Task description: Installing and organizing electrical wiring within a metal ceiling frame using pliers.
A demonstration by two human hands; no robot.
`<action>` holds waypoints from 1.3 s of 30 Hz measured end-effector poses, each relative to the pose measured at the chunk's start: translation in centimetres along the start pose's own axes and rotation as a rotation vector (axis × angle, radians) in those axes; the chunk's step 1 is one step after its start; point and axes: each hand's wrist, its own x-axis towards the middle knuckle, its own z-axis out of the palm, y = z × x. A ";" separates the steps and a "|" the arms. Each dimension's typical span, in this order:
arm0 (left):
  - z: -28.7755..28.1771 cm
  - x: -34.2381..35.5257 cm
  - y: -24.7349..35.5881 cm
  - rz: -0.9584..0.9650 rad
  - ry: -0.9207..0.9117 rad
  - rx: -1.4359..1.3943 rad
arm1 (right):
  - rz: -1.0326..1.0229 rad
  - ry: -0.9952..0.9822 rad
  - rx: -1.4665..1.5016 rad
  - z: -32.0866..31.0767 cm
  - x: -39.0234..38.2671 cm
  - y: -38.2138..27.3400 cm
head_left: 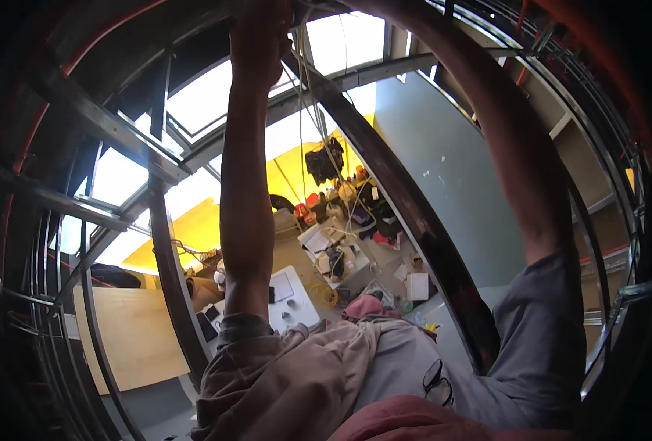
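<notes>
Both arms reach up into the metal framing overhead. At the top edge, my left hand (263,40) has curled fingers beside hanging pale cables (302,103); what it grips, if anything, is hidden. My right arm (517,169) stretches up to the top edge, where the hand is cut off. A dark beam (388,191) slants downward between my arms, and a metal rail (363,73) crosses near the top.
Below are a white table (304,309), a cluttered bench (330,242), assorted containers (311,209) and a yellow sheet (179,235). A wooden board (124,338) stands at left, a grey panel (429,176) at right. Metal studs (172,287) surround me.
</notes>
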 end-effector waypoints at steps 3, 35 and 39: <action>-1.1 0.9 -1.0 -0.004 -0.051 -0.005 | 0.075 0.033 0.199 1.6 1.2 2.5; 1.8 1.8 -0.1 0.246 0.184 0.124 | 0.133 0.248 0.543 4.2 2.9 2.0; 0.8 3.0 0.1 0.112 0.152 0.029 | 0.248 0.151 0.438 3.6 3.5 2.6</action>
